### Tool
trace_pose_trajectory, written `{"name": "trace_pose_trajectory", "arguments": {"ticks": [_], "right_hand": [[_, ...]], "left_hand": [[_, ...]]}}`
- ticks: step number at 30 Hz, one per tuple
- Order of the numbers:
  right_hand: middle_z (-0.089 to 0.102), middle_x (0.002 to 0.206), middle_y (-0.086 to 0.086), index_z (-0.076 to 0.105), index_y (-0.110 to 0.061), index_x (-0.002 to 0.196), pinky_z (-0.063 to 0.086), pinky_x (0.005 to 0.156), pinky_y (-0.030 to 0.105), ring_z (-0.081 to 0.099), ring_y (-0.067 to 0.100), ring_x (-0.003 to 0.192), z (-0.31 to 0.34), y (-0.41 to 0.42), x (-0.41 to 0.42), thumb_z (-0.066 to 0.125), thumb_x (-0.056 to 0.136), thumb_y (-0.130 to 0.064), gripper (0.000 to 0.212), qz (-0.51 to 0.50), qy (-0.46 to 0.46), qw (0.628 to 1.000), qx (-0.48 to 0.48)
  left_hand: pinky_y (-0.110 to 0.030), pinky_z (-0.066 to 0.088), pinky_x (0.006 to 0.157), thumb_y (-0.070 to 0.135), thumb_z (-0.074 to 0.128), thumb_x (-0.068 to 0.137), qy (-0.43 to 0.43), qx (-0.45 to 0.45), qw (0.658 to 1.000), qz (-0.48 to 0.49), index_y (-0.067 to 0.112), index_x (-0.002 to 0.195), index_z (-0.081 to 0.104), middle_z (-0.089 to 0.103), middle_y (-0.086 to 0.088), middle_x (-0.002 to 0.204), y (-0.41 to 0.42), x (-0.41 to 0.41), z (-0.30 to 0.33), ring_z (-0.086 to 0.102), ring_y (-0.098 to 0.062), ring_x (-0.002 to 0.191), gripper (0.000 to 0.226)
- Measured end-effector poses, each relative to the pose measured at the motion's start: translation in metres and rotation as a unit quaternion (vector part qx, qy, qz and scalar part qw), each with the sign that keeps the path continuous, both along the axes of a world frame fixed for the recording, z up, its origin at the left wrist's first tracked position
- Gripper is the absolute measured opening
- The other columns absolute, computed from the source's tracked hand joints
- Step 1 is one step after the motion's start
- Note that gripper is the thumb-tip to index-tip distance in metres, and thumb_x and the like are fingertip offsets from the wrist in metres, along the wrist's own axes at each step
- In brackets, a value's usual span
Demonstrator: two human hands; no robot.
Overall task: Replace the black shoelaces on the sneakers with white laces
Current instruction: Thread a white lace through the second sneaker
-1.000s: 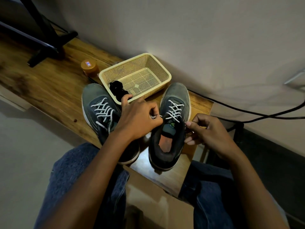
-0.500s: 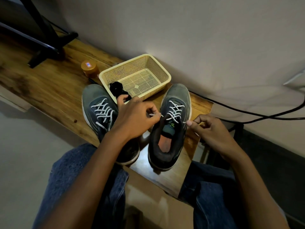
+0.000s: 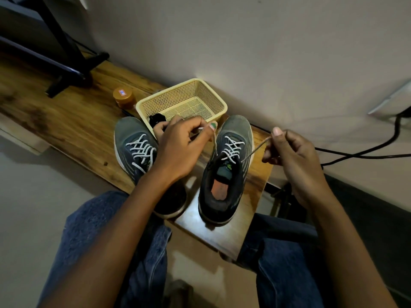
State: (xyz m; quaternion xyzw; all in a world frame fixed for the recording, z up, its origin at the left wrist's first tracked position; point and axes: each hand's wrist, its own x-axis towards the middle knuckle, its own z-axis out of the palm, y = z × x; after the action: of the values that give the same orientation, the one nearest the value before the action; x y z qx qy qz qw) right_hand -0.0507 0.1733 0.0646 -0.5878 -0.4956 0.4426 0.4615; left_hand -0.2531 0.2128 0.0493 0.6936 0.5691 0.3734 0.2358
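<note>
We have both sneakers on the wooden bench [image 3: 66, 121], toes toward the wall. The left sneaker [image 3: 135, 150] is already laced white. The right sneaker [image 3: 231, 156] is laced white too, with both ends pulled up. Our left hand [image 3: 180, 150] pinches one end of the white lace [image 3: 231, 145], and our right hand [image 3: 291, 152] pinches the other end, fingers curled.

Risks: we could pull unevenly, leaving one end short for tying; a hard tug could tip the right sneaker off the bench's near edge; an end could slip from a pinch. The black laces [image 3: 156, 120] lie in the yellow basket [image 3: 220, 103] behind.

Writing: the jar [image 3: 123, 97] has a lid label we cannot read, and the small green mark on the tongue is unreadable.
</note>
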Motion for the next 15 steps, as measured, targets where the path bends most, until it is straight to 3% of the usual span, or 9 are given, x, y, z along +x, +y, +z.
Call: {"name": "trace_pose_trajectory", "arguments": {"ticks": [3,6,11,15], "right_hand": [[0.055,0.066,-0.002,0.061,-0.006,0.092,0.045,0.058,0.015,0.052,0.005,0.062,0.010,-0.003,-0.010,0.040,0.102,-0.025,0.030,0.009,0.022,0.999,0.031],[0.058,0.067,-0.001,0.065,-0.005,0.099,0.045,0.056,0.014,0.055,0.003,0.061,0.017,-0.006,-0.021,0.045,0.100,-0.020,0.025,0.031,0.033,0.998,0.041],[0.065,0.073,-0.003,0.069,-0.009,0.097,0.046,0.057,0.016,0.059,0.007,0.065,0.027,-0.011,-0.033,0.055,0.095,-0.018,0.017,0.025,0.014,0.996,0.086],[0.067,0.093,0.008,0.070,-0.025,0.084,0.051,0.071,0.034,0.063,0.019,0.081,0.030,-0.010,-0.040,0.063,0.092,-0.026,0.011,-0.016,-0.002,0.993,0.118]], "left_hand": [[-0.047,0.031,0.099,0.054,0.040,0.090,-0.065,0.015,0.997,-0.027,0.027,0.081,0.065,0.065,0.014,0.085,-0.004,0.005,0.009,0.057,-0.011,0.096,0.037],[-0.059,0.040,0.094,0.052,0.045,0.089,-0.121,0.024,0.991,-0.047,0.024,0.081,0.066,0.067,0.007,0.085,-0.005,0.012,0.012,0.062,-0.018,0.091,0.036],[-0.048,0.052,0.085,0.036,0.054,0.092,-0.207,0.007,0.975,-0.084,0.010,0.090,0.067,0.069,0.001,0.088,-0.015,0.021,0.018,0.066,-0.015,0.090,0.029],[-0.038,0.053,0.091,0.027,0.059,0.088,-0.332,-0.059,0.937,-0.087,0.013,0.087,0.068,0.071,0.000,0.087,-0.021,0.029,0.023,0.067,-0.016,0.091,0.017]]}}
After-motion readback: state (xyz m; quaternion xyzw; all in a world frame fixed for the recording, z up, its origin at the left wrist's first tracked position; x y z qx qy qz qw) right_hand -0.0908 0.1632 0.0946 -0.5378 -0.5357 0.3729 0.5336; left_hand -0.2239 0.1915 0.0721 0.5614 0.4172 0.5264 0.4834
